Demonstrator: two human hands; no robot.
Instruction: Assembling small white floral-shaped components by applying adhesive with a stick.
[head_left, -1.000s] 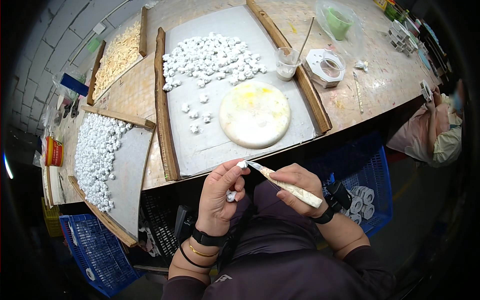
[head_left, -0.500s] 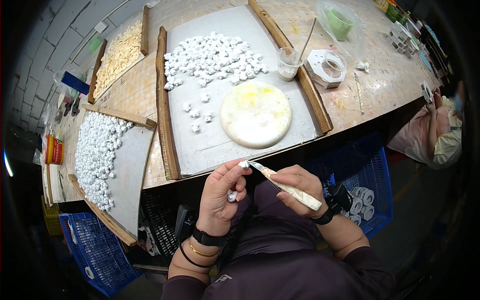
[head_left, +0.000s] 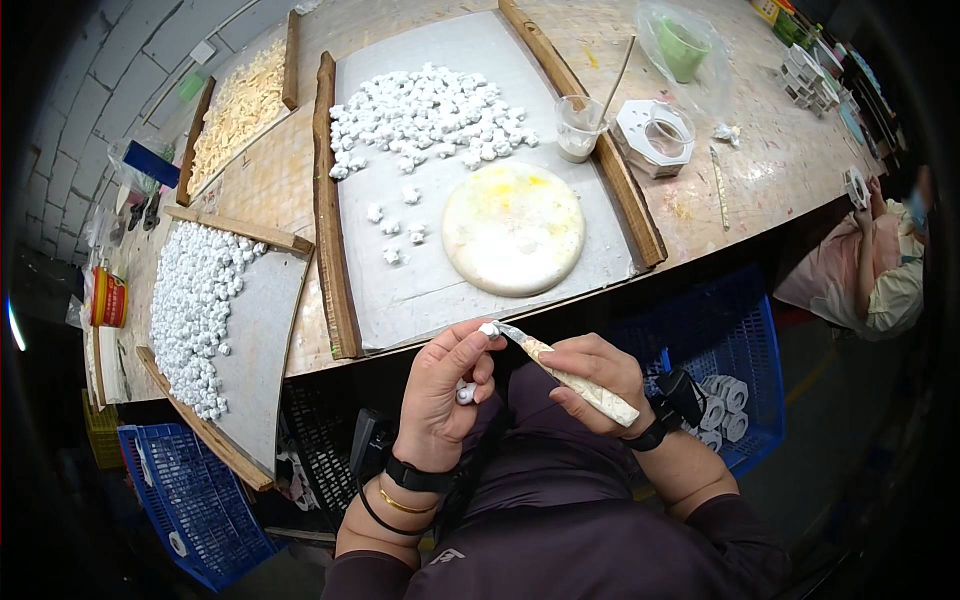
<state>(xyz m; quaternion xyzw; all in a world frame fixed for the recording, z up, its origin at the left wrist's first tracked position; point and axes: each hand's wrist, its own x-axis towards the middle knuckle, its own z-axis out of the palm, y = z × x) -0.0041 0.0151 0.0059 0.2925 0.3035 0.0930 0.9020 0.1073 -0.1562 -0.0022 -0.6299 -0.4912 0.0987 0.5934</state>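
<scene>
Between the thumb and forefinger of my left hand is a small white lumpy piece. The curled lower fingers of that hand hold another white piece. My right hand grips a knife with a thick, cream, wrapped-looking handle. Its narrow metal blade meets the pinched piece. Both hands are in front of the table edge, above my lap. Beyond them a round white slab with yellow smears lies on a grey board. Many white lumpy pieces are heaped behind it, with several loose ones to its left.
Wooden strips flank the board. A plastic cup with a stick stands by the right strip, near a white octagonal piece. More white pieces cover a left tray. Blue crates sit below; a person works at far right.
Hardly anything differs. The knife and my right hand have shifted very slightly, with the blade still against the white piece. My left hand keeps its pinch.
</scene>
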